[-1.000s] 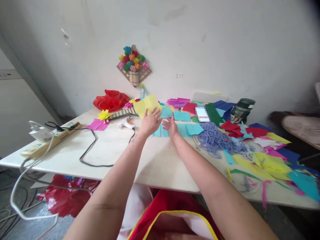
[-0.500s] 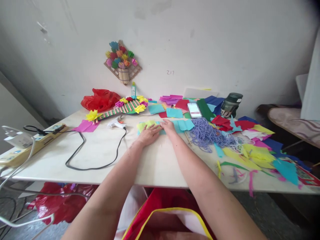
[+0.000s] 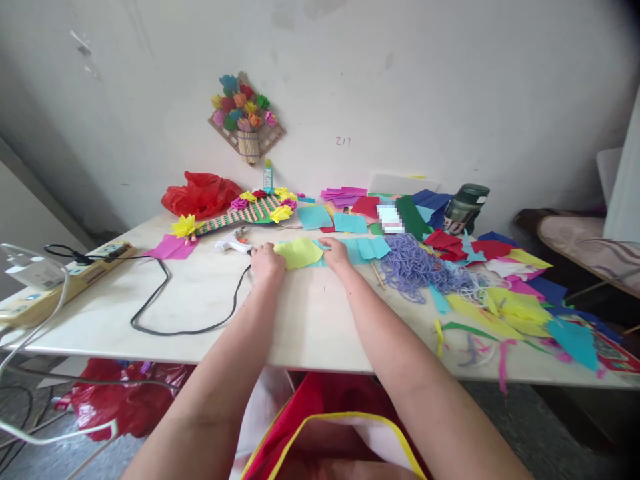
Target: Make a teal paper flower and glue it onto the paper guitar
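Head view: left fingers point(image 3: 273, 256) clamp yellow paper point(image 3: 299, 253) edge; right fingers point(image 3: 328, 245) apart, pressing opposite edge.

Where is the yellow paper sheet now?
In the head view, the yellow sheet lies on the table between the left hand and the right hand, over turquoise sheets, with the glue gun to its left.

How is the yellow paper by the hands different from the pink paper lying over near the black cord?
The yellow paper has the left hand and the right hand at its two ends; nobody touches the pink paper. The yellow paper lies partly over teal sheets; the pink paper lies on the bare table. Both are thin coloured sheets on the same table.
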The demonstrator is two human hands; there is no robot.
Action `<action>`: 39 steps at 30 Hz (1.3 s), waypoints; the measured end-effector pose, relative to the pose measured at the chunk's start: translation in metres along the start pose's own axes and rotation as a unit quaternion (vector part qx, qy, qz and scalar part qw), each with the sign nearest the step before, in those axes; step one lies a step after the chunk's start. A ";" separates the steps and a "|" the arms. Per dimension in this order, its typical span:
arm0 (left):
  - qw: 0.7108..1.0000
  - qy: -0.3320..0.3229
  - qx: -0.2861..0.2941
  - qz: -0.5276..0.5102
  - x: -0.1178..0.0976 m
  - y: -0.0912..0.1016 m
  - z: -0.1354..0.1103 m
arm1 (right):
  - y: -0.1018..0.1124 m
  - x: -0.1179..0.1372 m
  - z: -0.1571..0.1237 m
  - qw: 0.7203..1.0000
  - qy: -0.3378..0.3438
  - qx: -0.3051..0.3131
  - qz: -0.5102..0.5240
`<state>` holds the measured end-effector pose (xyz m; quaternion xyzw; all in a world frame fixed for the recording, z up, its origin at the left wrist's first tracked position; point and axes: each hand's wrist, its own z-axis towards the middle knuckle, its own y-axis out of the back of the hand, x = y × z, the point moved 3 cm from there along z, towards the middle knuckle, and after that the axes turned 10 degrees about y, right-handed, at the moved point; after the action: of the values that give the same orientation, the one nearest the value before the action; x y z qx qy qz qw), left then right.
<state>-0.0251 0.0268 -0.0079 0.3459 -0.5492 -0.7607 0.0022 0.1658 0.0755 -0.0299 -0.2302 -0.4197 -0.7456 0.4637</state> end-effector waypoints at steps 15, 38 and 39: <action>0.995 0.028 -0.089 0.029 0.007 0.026 0.016 | -0.010 -0.010 -0.006 0.979 0.114 0.087 -0.148; 0.990 0.017 -0.050 0.132 0.094 0.057 0.059 | -0.011 -0.008 -0.010 0.976 0.102 0.097 -0.164; 0.989 0.006 -0.047 0.143 0.097 0.060 0.059 | -0.011 -0.008 -0.010 0.976 0.102 0.095 -0.165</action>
<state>-0.1527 0.0154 0.0009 0.2677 -0.5569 -0.7753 0.1306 0.1601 0.0740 -0.0460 -0.0358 -0.4716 -0.7877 0.3947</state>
